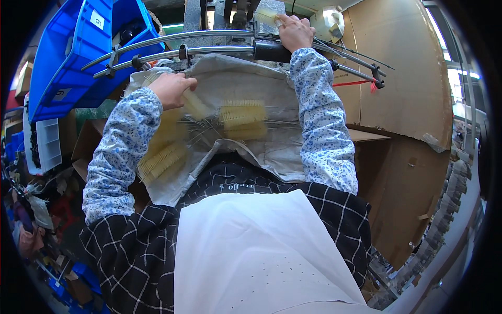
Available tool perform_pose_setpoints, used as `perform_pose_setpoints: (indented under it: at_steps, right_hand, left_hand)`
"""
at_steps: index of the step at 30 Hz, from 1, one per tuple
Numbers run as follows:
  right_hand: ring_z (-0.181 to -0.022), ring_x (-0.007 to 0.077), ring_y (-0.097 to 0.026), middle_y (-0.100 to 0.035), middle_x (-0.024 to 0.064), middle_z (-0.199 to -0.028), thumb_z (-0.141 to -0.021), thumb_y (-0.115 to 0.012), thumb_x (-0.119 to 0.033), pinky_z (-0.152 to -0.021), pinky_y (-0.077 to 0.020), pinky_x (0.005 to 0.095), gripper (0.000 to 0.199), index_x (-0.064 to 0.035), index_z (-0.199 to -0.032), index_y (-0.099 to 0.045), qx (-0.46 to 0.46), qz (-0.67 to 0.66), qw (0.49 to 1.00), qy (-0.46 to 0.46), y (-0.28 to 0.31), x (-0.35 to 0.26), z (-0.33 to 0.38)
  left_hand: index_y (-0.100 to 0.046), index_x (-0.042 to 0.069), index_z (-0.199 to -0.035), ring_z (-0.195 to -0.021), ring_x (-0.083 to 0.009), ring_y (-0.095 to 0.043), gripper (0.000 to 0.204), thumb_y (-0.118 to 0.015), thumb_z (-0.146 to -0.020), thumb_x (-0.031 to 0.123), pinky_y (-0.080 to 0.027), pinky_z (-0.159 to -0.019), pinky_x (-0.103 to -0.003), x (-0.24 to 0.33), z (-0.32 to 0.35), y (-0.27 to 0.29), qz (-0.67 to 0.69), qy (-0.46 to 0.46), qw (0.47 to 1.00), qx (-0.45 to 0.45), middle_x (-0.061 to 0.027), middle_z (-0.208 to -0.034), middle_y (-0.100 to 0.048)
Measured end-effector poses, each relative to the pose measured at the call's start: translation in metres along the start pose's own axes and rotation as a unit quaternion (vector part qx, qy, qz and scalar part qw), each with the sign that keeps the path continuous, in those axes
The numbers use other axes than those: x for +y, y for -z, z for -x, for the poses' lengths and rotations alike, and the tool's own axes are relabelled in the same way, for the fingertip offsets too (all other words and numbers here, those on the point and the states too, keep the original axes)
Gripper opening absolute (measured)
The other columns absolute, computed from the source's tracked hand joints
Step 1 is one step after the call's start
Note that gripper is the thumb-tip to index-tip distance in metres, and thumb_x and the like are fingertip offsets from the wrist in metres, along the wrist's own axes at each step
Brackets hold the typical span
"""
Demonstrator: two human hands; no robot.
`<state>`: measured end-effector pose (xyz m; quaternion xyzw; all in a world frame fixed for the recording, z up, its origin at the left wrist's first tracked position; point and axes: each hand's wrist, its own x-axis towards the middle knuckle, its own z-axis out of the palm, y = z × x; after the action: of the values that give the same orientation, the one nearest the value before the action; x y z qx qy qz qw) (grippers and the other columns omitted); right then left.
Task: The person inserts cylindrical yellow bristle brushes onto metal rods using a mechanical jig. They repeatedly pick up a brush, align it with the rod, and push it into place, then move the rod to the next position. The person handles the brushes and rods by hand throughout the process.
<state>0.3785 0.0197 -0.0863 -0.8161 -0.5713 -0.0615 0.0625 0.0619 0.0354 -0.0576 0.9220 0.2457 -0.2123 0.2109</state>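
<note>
My left hand (172,90) has its fingers curled in above the pale cloth (209,78) spread over my lap. A blurred yellow bristle brush (195,106) extends from under those fingers. More yellow brushes with thin wire stems lie on the cloth: a group (243,119) in the middle and another pile (163,159) at the left, partly smeared. Farther up, my right hand (296,33) is closed at the machine, above a black sleeve (272,51) on the rail. A pale yellow brush (266,15) shows at its fingertips; part of the grip is hidden.
Two metal rails (219,51) cross in front of me, with rods and a red tie (373,86) at the right end. Blue bins (73,57) stand at the far left, above a white plastic tray (48,144). Large cardboard sheets (397,68) rise at the right.
</note>
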Motion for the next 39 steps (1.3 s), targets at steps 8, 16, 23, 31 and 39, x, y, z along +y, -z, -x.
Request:
perform_pose_setpoints:
  at_steps: [8,16,23,31,39]
  right_hand:
    - [-0.103,0.0222,-0.04,-0.053,-0.0003,-0.106,-0.079,-0.043,-0.026,-0.086,-0.0277,0.0426,0.031,-0.0309,-0.109,-0.052,-0.021,-0.05,0.999,0.007,-0.014,0.01,-0.011]
    - [-0.112,0.0235,-0.031,-0.041,0.002,-0.117,-0.079,-0.046,-0.033,-0.091,-0.0214,0.0466,0.039,-0.0248,-0.117,-0.04,0.074,0.025,0.994,0.082,-0.032,0.018,-0.029]
    - [-0.107,0.0235,-0.041,-0.05,0.0049,-0.11,-0.073,-0.053,-0.028,-0.087,-0.0298,0.044,0.041,-0.0156,-0.112,-0.05,0.056,-0.053,0.995,-0.067,-0.013,0.056,0.001]
    - [-0.095,0.0234,-0.052,-0.056,0.0048,-0.101,-0.072,-0.053,-0.022,-0.079,-0.0377,0.0421,0.033,-0.0134,-0.104,-0.056,0.09,-0.111,0.99,-0.018,-0.025,0.021,-0.005]
    - [-0.095,0.0211,-0.052,-0.056,0.0044,-0.098,-0.075,-0.049,-0.015,-0.081,-0.0362,0.044,0.023,-0.0102,-0.096,-0.057,0.046,-0.075,0.995,-0.046,-0.01,-0.061,-0.001]
  left_hand:
    - [-0.048,0.006,-0.089,-0.083,-0.0271,-0.05,0.023,-0.055,-0.066,0.006,-0.041,-0.073,-0.035,0.029,0.054,0.043,0.174,-0.091,0.973,0.122,-0.0097,-0.087,-0.05]
    - [-0.049,0.005,-0.088,-0.07,-0.0164,-0.049,0.023,-0.055,-0.067,0.003,-0.041,-0.061,-0.026,0.041,0.099,0.068,0.228,-0.044,0.955,0.185,-0.005,-0.086,-0.05]
    - [-0.048,0.003,-0.088,-0.08,-0.0107,-0.045,0.026,-0.054,-0.063,-0.004,-0.038,-0.071,-0.022,0.022,0.134,0.07,0.322,-0.074,0.904,0.271,-0.0041,-0.087,-0.045]
    - [-0.047,0.004,-0.09,-0.086,-0.0121,-0.044,0.03,-0.055,-0.063,-0.005,-0.036,-0.077,-0.024,0.024,0.149,0.075,0.365,-0.083,0.88,0.291,-0.0049,-0.092,-0.044]
    - [-0.048,0.004,-0.091,-0.085,-0.0122,-0.045,0.028,-0.056,-0.065,-0.003,-0.037,-0.077,-0.023,0.018,0.139,0.07,0.371,-0.111,0.876,0.286,-0.0041,-0.091,-0.045]
